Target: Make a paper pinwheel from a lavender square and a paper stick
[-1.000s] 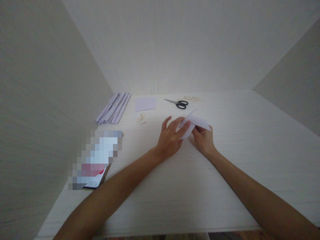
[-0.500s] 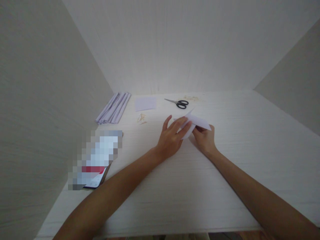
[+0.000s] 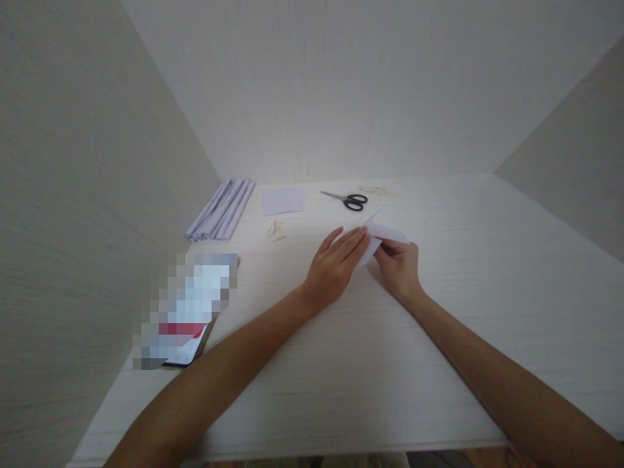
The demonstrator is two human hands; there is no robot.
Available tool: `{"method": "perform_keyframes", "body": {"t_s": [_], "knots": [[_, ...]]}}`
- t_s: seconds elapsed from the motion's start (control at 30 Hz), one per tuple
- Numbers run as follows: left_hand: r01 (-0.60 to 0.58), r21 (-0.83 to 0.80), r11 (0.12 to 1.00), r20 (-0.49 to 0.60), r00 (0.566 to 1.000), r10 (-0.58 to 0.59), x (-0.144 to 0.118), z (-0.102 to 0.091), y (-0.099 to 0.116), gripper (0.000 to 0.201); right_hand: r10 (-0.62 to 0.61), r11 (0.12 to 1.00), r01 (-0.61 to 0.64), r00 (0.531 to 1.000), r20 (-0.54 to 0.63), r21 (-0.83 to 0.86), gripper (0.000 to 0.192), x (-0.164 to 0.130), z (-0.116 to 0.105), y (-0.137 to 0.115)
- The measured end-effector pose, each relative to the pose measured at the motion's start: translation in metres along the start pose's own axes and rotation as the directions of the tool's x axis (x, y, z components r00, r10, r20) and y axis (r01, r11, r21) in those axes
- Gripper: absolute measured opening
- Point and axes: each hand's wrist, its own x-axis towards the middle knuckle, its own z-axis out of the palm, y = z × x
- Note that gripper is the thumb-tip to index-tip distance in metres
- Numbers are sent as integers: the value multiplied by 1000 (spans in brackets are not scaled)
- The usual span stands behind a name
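Observation:
A folded piece of white paper [image 3: 385, 233] is held between my two hands, just above the table. My left hand [image 3: 336, 263] lies over its left part, fingers stretched close together and the thumb side hidden beneath. My right hand [image 3: 400, 265] is closed on the paper's lower right side, with its fingertips partly hidden under a flap. Beyond the hands lies a pair of scissors [image 3: 351, 201] with black handles, its blades pointing left.
A bundle of rolled papers [image 3: 221, 211] rests at the back left, beside a flat paper sheet [image 3: 283, 201]. Small pale sticks [image 3: 276, 231] lie in front of the sheet, and light scraps [image 3: 375, 190] behind the scissors. A phone [image 3: 195, 318], partly blurred, lies at the left. Walls enclose the table.
My left hand's fingers have drawn closer together and flattened over the paper. The paper's right flap has tipped slightly; my right hand keeps its place.

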Motion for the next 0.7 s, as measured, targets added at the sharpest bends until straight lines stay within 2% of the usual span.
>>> {"method": "perform_keyframes", "body": {"t_s": [0.3,0.7], "knots": [[8,20,1000,-23,1000,-8,1,1,1,33,50,999,-50,998,26,3,19,0,0,-1],[15,-9,1000,2,1000,-15,1,3,1,35,-5,1000,6,999,38,-13,20,1,1,3]]}}
